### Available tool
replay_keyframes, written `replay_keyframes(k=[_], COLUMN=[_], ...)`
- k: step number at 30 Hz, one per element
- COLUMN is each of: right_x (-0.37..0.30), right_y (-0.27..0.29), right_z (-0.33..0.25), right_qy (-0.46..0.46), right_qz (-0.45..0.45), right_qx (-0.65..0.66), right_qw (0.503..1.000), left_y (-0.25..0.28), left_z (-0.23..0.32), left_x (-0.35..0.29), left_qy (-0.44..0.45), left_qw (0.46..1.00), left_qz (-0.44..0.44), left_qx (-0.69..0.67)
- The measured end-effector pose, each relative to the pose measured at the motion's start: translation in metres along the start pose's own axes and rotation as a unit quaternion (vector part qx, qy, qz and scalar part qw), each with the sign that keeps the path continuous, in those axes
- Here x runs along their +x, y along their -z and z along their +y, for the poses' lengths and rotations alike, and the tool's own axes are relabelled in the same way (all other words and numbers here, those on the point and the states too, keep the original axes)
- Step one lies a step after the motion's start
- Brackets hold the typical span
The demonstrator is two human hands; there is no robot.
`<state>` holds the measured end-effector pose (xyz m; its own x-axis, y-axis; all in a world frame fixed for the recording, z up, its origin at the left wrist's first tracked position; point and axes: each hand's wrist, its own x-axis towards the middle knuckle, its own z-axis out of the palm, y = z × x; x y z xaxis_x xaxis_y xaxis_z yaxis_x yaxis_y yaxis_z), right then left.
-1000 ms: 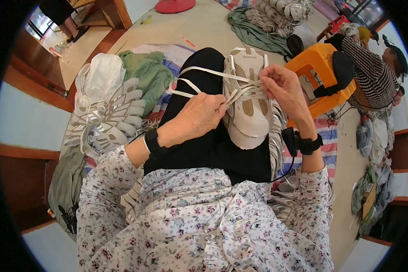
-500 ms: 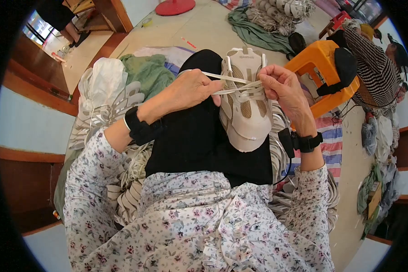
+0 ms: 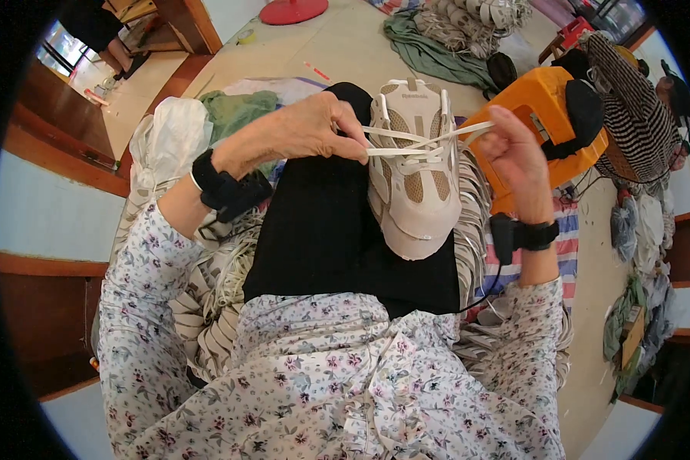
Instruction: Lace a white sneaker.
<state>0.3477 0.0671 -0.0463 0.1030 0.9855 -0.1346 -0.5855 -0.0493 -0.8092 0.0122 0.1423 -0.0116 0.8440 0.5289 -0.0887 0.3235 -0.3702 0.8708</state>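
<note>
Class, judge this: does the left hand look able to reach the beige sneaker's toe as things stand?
Probably yes: nothing covers the toe, and the left hand is close beside the sneaker, though that hand pinches a shoelace.

Shoe [image 3: 416,188] beige; laces [image 3: 391,152] cream; trousers [image 3: 322,230] black; shirt [image 3: 307,368] white, floral; stool [image 3: 507,100] orange.

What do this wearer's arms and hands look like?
Left hand and right hand are bare. White floral sleeves stop mid-forearm. Each wrist wears a black strap with a boxy module; a thin black cable runs from the right one.
</note>
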Motion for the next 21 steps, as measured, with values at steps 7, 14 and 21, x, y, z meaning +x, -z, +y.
replay_keyframes(k=[7, 14, 21], right_x=[-0.002, -0.045, 0.035], right_y=[0.237, 0.302, 0.111], right_z=[-0.159, -0.395, -0.228], right_qy=[0.217, 0.289, 0.255], right_qz=[0.106, 0.261, 0.190], right_qx=[-0.433, -0.713, -0.592], right_qw=[0.868, 0.583, 0.740], left_y=[0.007, -0.007, -0.034], left_z=[0.008, -0.002, -0.007], left_x=[0.013, 0.031, 0.026], left_qy=[-0.083, -0.082, -0.164], left_qw=[0.983, 0.987, 0.944], left_qz=[-0.042, 0.009, 0.217], left_qx=[0.159, 0.139, 0.188])
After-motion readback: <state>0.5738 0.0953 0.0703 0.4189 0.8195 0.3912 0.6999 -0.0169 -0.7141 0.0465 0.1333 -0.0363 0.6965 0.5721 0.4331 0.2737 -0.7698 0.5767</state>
